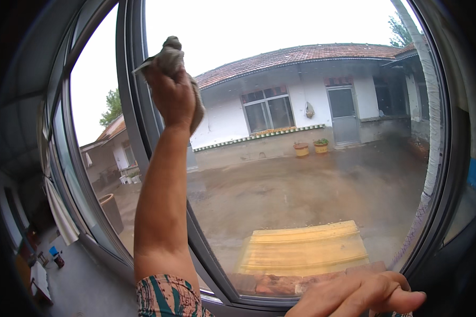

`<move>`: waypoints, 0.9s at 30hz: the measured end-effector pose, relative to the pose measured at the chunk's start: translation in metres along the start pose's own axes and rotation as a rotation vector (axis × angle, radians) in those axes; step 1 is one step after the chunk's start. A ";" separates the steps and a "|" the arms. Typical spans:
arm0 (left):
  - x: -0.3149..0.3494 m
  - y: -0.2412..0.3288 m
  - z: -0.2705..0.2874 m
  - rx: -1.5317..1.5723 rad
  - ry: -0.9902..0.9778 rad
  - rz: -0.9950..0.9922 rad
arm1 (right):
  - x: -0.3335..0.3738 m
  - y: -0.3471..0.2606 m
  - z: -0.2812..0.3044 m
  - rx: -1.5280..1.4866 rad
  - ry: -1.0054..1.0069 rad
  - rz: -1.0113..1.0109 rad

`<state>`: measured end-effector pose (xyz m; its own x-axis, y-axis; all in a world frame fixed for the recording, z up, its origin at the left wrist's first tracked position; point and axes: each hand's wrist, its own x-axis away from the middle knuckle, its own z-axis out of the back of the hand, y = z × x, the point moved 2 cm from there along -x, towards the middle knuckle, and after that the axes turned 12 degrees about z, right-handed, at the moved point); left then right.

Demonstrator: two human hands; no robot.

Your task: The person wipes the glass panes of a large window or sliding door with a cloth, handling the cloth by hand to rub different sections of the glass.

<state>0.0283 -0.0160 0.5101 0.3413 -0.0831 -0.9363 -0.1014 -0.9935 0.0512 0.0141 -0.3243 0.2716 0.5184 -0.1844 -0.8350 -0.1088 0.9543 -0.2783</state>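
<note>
My left arm reaches up, its patterned sleeve at the lower edge. My left hand (170, 100) is closed round a greyish cleaning cloth (170, 57), which bunches above the fingers and hangs down beside the wrist. It is up at the window pane (222, 185), close to the grey upright window frame (135, 79). Low on the right, my right hand (362, 296) is held in front of the lower window frame, its fingers stretched out with nothing seen in them. Whether it touches the frame I cannot tell.
A tied-back curtain (61, 211) hangs at the left. A white-wrapped pole (432, 105) runs along the pane's right side. Through the glass show a yellow corrugated sheet (307, 245), bricks (280, 285), two flower pots (301, 150) and a white, tile-roofed house (222, 116) across a wet yard.
</note>
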 end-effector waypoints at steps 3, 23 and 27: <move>0.044 0.056 -0.004 0.026 -0.070 -0.201 | 0.047 -0.009 0.001 0.245 0.379 -0.138; 0.044 0.005 0.042 -0.050 -0.015 -0.030 | 0.222 -0.164 0.049 2.597 0.448 -0.782; -0.017 -0.044 0.041 -0.302 0.269 0.264 | 0.242 -0.155 0.063 2.568 0.427 -0.743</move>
<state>-0.0117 0.0320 0.5093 0.5741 -0.3133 -0.7565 0.0454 -0.9103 0.4114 0.2093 -0.5025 0.1430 -0.0766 -0.1193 -0.9899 0.5703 -0.8196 0.0546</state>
